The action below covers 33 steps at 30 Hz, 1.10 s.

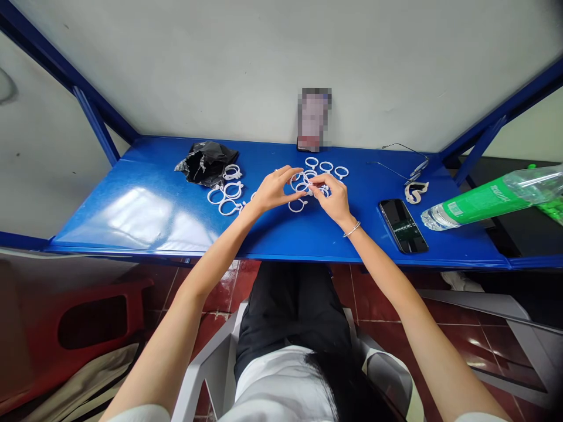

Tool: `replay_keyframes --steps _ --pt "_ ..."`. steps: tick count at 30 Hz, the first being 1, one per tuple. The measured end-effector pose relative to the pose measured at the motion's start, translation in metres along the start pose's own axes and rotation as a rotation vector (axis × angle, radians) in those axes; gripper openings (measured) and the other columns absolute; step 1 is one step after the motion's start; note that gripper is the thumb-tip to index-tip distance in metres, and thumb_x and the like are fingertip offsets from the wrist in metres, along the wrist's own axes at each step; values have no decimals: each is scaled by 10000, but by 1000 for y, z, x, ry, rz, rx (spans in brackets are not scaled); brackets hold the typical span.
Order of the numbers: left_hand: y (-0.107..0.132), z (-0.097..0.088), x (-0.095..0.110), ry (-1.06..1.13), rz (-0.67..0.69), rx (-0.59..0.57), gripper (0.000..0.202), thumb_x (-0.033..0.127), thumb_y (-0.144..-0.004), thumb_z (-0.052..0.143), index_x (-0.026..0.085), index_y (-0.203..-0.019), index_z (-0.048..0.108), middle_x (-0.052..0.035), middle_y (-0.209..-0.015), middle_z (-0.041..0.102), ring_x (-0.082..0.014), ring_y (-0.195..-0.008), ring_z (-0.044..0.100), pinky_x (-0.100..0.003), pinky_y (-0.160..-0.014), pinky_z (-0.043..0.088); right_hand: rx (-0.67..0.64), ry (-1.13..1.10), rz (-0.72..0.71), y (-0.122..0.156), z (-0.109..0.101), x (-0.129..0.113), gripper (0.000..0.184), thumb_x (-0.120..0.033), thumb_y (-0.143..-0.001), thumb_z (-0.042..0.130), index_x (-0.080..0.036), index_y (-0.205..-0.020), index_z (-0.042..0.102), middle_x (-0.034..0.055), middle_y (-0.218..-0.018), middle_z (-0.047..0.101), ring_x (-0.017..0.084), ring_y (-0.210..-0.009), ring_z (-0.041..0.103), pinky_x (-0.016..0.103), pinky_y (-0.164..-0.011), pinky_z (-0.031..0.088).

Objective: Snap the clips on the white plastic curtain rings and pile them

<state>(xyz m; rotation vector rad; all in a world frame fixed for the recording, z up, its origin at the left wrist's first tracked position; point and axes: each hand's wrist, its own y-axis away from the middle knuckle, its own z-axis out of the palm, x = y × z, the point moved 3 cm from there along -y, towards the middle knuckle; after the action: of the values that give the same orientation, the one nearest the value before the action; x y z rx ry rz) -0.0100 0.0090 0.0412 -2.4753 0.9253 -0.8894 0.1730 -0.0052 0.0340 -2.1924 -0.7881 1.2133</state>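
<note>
White plastic curtain rings, each with a small eyelet or tab, lie in two groups on the blue table. My left hand [275,190] curves its thumb and fingers around a white curtain ring [292,179] above the middle group. My right hand [333,198] pinches the right side of that ring between thumb and fingertips. Part of the ring overlaps others behind it, so its outline is hard to separate. Just beyond my hands lie loose rings [326,163]. More rings [227,214] rest left of my left hand, beside a crumpled black plastic bag [215,153].
A phone-like upright object [314,120], blurred out, leans against the wall. To the right are a dark phone [402,225], eyeglasses [416,170], a white curved item [416,192] and a clear bottle with a green label [484,200]. Blue metal braces [97,126] flank the table [145,170].
</note>
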Motion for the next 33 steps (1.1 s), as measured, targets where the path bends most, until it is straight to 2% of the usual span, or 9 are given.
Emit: replay_keyframes --steps 11,19,25,33 --pt "3 9 0 -81 50 88 425 428 -863 627 153 -1187 604 -45 -873 679 -144 -724 624 -250 -699 479 38 7 -4 0 -2 -2 149 -356 -935 608 -230 -889 675 36 -891 729 196 -793 667 359 -740 554" --pt "4 10 1 -118 76 155 374 383 -847 619 156 -1143 602 -40 -846 678 -147 -699 629 -259 -680 482 50 -35 -44 0 -3 -7 105 -327 -923 636 -230 -929 676 25 -876 723 174 -767 670 332 -733 566" --pt "5 11 3 -112 134 233 361 359 -831 615 142 -1118 606 -29 -805 669 -139 -671 619 -251 -656 478 57 -57 -32 0 -3 -8 135 -327 -908 655 -233 -1004 660 32 -949 735 175 -793 685 335 -750 578" --pt "6 12 2 -79 117 210 403 370 -821 622 156 -1160 581 -35 -836 662 -149 -694 614 -272 -674 482 45 -48 -35 1 -2 -8 105 -329 -913 645 -225 -930 646 26 -884 717 171 -772 670 331 -751 569"
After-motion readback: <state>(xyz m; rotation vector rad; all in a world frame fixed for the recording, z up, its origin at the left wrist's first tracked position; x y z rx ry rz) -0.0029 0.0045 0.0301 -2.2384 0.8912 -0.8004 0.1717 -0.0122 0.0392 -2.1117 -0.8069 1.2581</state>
